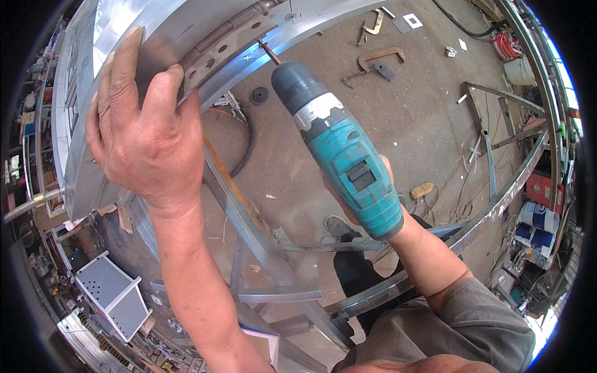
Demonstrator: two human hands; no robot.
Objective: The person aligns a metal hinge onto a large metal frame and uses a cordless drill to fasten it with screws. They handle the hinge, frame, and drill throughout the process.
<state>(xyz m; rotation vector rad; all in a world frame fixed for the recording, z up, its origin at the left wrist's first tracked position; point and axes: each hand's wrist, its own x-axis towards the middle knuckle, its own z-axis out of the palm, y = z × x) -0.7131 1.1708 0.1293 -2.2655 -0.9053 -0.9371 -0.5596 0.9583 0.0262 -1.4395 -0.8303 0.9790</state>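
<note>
My right hand [341, 200], mostly hidden beneath the tool, grips a teal and black cordless drill [354, 155]. Its chuck points up and left, and the tip of the bit [268, 50] meets the edge of a shiny metal frame [249, 62]. Along that edge runs a flat metal strip [222, 50] with a row of holes. My left hand [149, 118] lies over the strip's near end, thumb and index finger on either side of it. The other fingers stretch across the grey sheet-metal panel [158, 40].
Clamps [382, 59] and a small black disc [260, 95] lie on the concrete floor. Steel frame bars [249, 230] cross below my arms. A yellow object with a cord [421, 190] sits to the right. Lower left stands a grey metal box [109, 292].
</note>
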